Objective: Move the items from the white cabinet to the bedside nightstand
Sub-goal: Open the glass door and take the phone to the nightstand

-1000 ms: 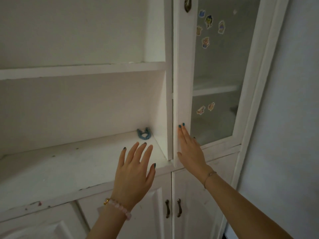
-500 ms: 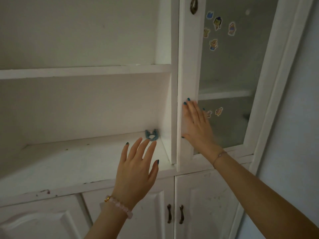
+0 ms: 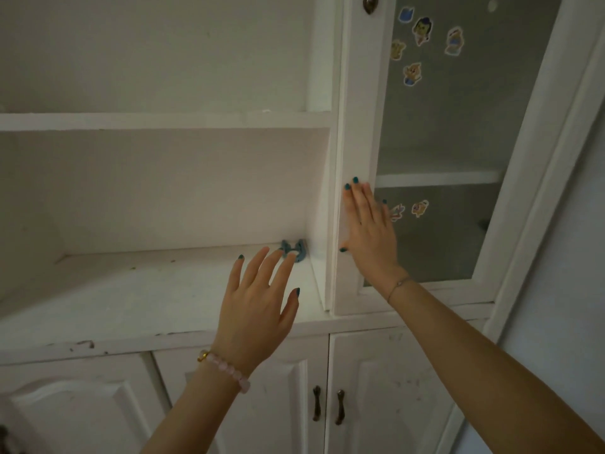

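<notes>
A white cabinet fills the view, and its lower open shelf (image 3: 137, 290) holds one small blue item (image 3: 294, 251) in the far right corner. My left hand (image 3: 258, 306) hovers over the shelf with fingers spread, its fingertips just short of the blue item and partly covering it. My right hand (image 3: 368, 231) lies flat with straight fingers against the left frame of the glass door (image 3: 355, 126). The nightstand is out of view.
The upper shelf (image 3: 163, 121) shows nothing on it. The glass door carries several cartoon stickers (image 3: 422, 29) and a metal handle (image 3: 370, 3) at the top. Below are closed lower doors with two dark handles (image 3: 328, 407). A plain wall (image 3: 563, 257) stands to the right.
My right hand slid up the glass door's frame from its bottom corner. My left hand moved forward over the shelf, closer to the blue item.
</notes>
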`<state>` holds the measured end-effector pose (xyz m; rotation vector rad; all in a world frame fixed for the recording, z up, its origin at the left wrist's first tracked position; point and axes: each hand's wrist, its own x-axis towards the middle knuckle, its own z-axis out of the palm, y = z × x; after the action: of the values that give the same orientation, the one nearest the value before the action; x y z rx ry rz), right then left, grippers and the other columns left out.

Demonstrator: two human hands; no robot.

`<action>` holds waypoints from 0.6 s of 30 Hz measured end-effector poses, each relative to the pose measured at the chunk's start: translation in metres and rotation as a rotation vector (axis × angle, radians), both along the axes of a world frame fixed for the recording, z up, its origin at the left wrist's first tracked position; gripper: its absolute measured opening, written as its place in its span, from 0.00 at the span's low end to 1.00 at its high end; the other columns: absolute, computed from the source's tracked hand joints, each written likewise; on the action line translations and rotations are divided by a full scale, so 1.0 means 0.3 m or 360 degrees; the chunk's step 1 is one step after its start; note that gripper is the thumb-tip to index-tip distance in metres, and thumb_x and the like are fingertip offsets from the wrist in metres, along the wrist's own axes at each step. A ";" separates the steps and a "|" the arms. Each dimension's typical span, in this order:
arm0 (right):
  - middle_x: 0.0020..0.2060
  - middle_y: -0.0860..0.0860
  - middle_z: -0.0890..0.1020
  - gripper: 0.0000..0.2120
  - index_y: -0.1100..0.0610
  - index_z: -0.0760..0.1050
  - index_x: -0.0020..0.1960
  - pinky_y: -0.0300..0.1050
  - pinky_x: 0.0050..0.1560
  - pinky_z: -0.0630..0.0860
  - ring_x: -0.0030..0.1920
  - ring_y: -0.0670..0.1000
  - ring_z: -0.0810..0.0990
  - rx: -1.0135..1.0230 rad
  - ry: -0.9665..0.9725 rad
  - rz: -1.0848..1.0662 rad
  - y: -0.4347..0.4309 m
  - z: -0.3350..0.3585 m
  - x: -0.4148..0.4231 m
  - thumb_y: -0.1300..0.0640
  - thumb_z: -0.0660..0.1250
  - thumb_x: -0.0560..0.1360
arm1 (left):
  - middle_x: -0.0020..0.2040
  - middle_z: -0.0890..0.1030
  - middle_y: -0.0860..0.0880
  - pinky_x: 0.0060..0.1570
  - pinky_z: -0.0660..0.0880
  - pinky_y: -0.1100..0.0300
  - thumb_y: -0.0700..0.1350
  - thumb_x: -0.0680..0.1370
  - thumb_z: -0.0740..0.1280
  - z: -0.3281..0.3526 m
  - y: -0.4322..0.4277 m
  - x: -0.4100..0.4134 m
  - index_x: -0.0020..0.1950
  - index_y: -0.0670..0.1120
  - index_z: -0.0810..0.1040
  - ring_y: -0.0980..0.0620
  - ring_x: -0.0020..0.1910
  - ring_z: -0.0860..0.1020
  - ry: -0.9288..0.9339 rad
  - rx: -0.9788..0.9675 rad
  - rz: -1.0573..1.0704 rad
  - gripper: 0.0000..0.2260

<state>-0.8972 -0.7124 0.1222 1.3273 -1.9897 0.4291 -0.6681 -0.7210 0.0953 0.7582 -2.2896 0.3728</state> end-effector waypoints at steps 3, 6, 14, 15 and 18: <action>0.76 0.55 0.52 0.60 0.59 0.45 0.76 0.56 0.70 0.53 0.75 0.55 0.49 0.0034 -0.0023 0.0002 0.009 0.005 0.002 0.56 0.82 0.56 | 0.63 0.77 0.43 0.64 0.69 0.40 0.52 0.78 0.54 -0.010 0.051 0.019 0.67 0.43 0.73 0.42 0.65 0.73 -0.0011 0.0018 0.0013 0.22; 0.76 0.55 0.50 0.57 0.59 0.45 0.76 0.57 0.70 0.56 0.75 0.56 0.48 0.0044 -0.0088 -0.0005 0.006 0.012 0.018 0.60 0.80 0.60 | 0.63 0.77 0.43 0.64 0.69 0.40 0.52 0.78 0.54 -0.018 0.085 0.059 0.67 0.43 0.73 0.42 0.66 0.73 -0.0022 0.0017 0.0066 0.22; 0.75 0.54 0.57 0.31 0.57 0.51 0.76 0.56 0.73 0.55 0.75 0.54 0.54 -0.0153 -0.0339 0.0520 0.129 0.055 0.161 0.49 0.58 0.78 | 0.65 0.75 0.43 0.64 0.68 0.40 0.51 0.78 0.55 0.042 0.084 0.173 0.68 0.42 0.72 0.42 0.67 0.71 0.0011 -0.0025 0.0242 0.22; 0.74 0.54 0.60 0.29 0.57 0.53 0.75 0.55 0.72 0.56 0.74 0.54 0.56 -0.0198 -0.0349 0.0585 0.149 0.047 0.190 0.48 0.56 0.78 | 0.65 0.75 0.43 0.64 0.68 0.40 0.51 0.78 0.55 0.049 0.081 0.187 0.68 0.42 0.71 0.42 0.67 0.71 0.0014 -0.0027 0.0273 0.22; 0.71 0.55 0.66 0.28 0.58 0.59 0.73 0.55 0.71 0.60 0.72 0.55 0.62 -0.0249 -0.0384 0.0704 0.195 0.004 0.259 0.46 0.51 0.76 | 0.65 0.75 0.43 0.65 0.67 0.40 0.52 0.78 0.54 0.060 0.075 0.241 0.68 0.42 0.71 0.41 0.67 0.70 0.0012 -0.0019 0.0390 0.23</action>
<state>-0.8194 -0.6540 0.1234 1.6771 -1.7925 0.9711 -0.5958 -0.6984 0.1134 1.0361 -2.1898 0.4937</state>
